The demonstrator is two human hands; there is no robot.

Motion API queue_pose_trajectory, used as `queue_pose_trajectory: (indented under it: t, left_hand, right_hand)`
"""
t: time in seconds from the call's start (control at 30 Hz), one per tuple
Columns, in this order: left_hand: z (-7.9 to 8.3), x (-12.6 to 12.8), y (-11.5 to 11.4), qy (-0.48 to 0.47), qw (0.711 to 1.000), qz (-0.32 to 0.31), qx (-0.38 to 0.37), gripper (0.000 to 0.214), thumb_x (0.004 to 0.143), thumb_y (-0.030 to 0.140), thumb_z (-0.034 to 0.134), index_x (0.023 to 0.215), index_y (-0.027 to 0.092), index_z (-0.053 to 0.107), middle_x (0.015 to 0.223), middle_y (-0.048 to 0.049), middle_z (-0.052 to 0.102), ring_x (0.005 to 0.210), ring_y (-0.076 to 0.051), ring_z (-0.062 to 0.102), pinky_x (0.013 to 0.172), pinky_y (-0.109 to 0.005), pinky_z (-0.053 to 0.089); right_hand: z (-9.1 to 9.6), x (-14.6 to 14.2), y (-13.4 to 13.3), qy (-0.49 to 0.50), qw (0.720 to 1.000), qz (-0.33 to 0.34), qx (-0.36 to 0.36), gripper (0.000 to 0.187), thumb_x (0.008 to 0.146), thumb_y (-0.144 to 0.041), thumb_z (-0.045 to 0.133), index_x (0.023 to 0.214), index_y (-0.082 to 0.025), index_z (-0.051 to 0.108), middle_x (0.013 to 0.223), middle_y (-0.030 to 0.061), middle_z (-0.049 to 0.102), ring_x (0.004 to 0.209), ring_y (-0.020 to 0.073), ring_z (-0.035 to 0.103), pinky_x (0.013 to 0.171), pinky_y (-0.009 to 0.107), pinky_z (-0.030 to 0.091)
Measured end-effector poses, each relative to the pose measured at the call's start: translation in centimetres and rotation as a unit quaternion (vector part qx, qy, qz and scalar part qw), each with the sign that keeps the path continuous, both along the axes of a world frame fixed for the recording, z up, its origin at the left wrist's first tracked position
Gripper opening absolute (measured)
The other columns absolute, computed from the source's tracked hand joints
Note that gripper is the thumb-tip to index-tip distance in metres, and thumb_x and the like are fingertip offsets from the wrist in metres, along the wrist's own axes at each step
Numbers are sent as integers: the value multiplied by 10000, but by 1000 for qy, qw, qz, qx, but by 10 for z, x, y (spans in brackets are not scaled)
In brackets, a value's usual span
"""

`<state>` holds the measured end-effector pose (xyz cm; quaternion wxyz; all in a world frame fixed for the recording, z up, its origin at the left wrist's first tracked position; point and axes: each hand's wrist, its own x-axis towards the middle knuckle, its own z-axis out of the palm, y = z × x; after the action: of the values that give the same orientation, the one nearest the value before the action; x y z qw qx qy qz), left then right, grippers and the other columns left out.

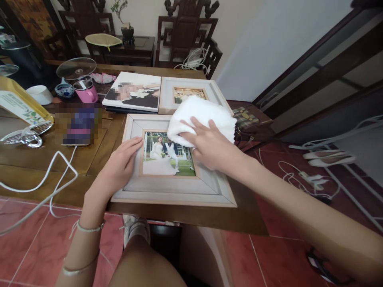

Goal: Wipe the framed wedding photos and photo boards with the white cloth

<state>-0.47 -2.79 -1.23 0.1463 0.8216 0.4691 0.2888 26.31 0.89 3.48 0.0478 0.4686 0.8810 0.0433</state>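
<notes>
A pale picture frame [179,191] with a photo of a couple outdoors lies flat near the front edge of the wooden table. On its left border rests my left hand [122,163], fingers stretched out and holding nothing. My right hand [209,143] grips a folded white cloth [203,111] over the frame's upper right part, hiding that corner. Behind it, a second pale frame [170,85] is partly covered by the cloth. To that frame's left lies a white-edged photo panel [140,93] on top of something dark.
On the left stand a pink mug [88,93], a white bowl [40,95], a glass lid [76,68], a phone [78,127] with a white cable [61,179], a yellow pack [18,103] and a silver clip [28,135]. Dark wooden chairs [185,30] stand behind; a plaid bag [245,116] sits right.
</notes>
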Motion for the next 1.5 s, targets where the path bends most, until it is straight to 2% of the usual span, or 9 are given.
queue_pose_trajectory:
  t: [0.23,0.4,0.5,0.67,0.87,1.03,1.17,1.3,1.5]
  left_hand:
    - [-1,0,1,1,1000,-1,5,428,1002,218,348,1338,106,589,1443,-154,554,1377,-239,485,1183,-493,360]
    - [-1,0,1,2,1000,-1,9,429,1002,216,350,1338,94,588,1439,-161,556,1374,-243,488,1179,-492,366]
    - [-2,0,2,4,1000,-3,13,430,1002,213,349,1334,82,589,1434,-170,558,1371,-247,490,1173,-495,374]
    - [-2,-1,1,0,1000,-5,12,430,1006,218,344,1339,95,587,1438,-163,556,1375,-243,487,1179,-493,365]
    - [-1,0,1,0,1000,-1,6,428,1003,224,347,1340,121,591,1447,-151,550,1376,-244,487,1178,-498,366]
    - [-1,1,0,-5,1000,-1,9,428,996,217,347,1324,128,606,1439,-149,558,1372,-245,490,1177,-491,370]
    - [0,1,0,5,1000,3,6,438,989,205,345,1327,86,596,1435,-170,557,1368,-256,493,1176,-498,368]
    - [1,1,0,9,1000,7,1,435,990,215,350,1336,108,591,1441,-153,555,1371,-253,489,1180,-499,361]
    - [1,1,0,5,1000,8,-2,423,994,228,357,1340,153,589,1443,-122,561,1366,-248,493,1173,-512,366]
  right_hand:
    - [20,-16,-64,-73,990,17,-118,666,736,35,492,1365,-158,593,1582,177,330,1449,458,258,1067,715,338]
    - [19,-21,-102,3,983,97,-159,649,717,-19,574,1318,-255,633,1553,162,388,1395,487,355,998,739,399]
    - [17,-24,-98,35,981,108,-156,642,741,-31,558,1347,-237,608,1561,157,380,1421,455,325,1049,714,369]
    - [12,-27,-55,36,989,67,-124,686,768,21,475,1421,-181,533,1603,130,313,1485,380,200,1165,641,239]
    - [0,-31,-17,37,998,44,-31,664,788,30,456,1435,-110,494,1607,174,283,1479,424,201,1129,679,266]
    - [11,-44,-35,11,993,55,-105,669,767,60,454,1386,-164,573,1602,137,308,1477,413,204,1148,651,264]
    - [29,-49,-68,1,973,128,-193,633,745,9,551,1344,-184,616,1593,158,325,1459,440,240,1116,662,316]
    - [37,-49,-95,40,958,187,-214,511,769,-63,588,1268,-144,668,1556,205,372,1435,465,290,1079,684,355]
    - [30,-51,-76,55,961,161,-217,613,764,5,528,1331,-208,622,1591,120,343,1468,382,263,1137,612,330]
